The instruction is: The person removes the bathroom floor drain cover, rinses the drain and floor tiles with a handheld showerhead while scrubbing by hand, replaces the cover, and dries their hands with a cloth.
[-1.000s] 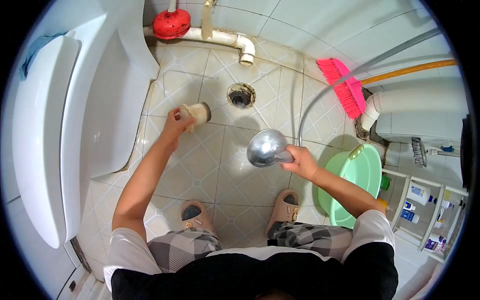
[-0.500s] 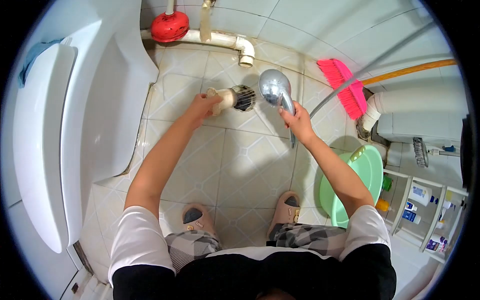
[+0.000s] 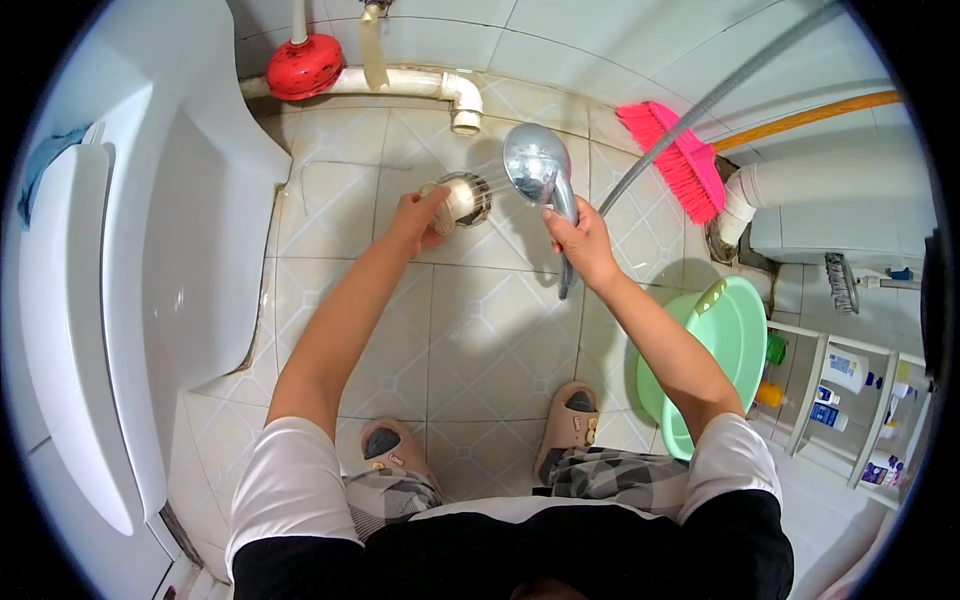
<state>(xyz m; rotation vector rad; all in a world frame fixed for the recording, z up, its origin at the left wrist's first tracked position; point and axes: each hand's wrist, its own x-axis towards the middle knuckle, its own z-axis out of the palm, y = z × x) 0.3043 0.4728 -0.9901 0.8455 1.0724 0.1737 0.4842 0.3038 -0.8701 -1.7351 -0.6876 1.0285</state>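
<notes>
In the head view, the left hand [image 3: 422, 214] has its fingers closed around a pale cylindrical fitting [image 3: 461, 199], a little above the centre of the frame, over the drain hole [image 3: 481, 214] in the tiled floor [image 3: 505, 345]. The right hand [image 3: 584, 242] is clamped on the handle of a silver shower head [image 3: 533, 165], just right of it, and thin water streams go from this towards the fitting. A green basin [image 3: 738, 330] stands at the right of the frame, a pink broom [image 3: 688, 165] at the upper right, and a red plunger [image 3: 304, 68] at the upper left.

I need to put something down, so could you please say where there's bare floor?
Bare tile lies between the drain hole and slippers, with a narrower strip beside the white fixture. It's crowded at the drain, with fitting and showerhead, and by the green basin.
</notes>
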